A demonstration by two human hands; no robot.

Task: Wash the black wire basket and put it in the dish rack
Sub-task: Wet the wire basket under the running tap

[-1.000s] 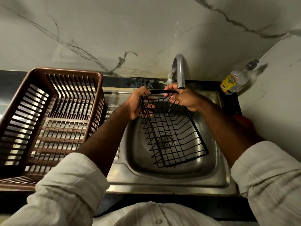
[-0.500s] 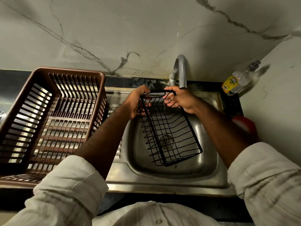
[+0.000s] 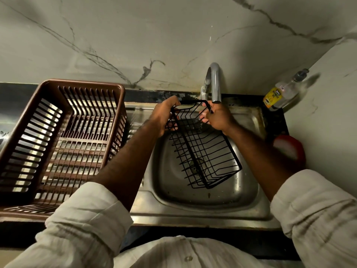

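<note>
black wire basket held tilted over the sink, under the tap; left hand and right hand clasp its far rim. likely light, stiff, slippery when wet; best gripped by the rim. dish rack stands left.

We see the wire basket as thin metal rod coated matt black. The sink is brushed steel, dull and water-spotted; the tap shines smoother. The dish rack is glossy brown plastic. Our sleeves are creased pale cloth, the wall veined polished stone.
</note>
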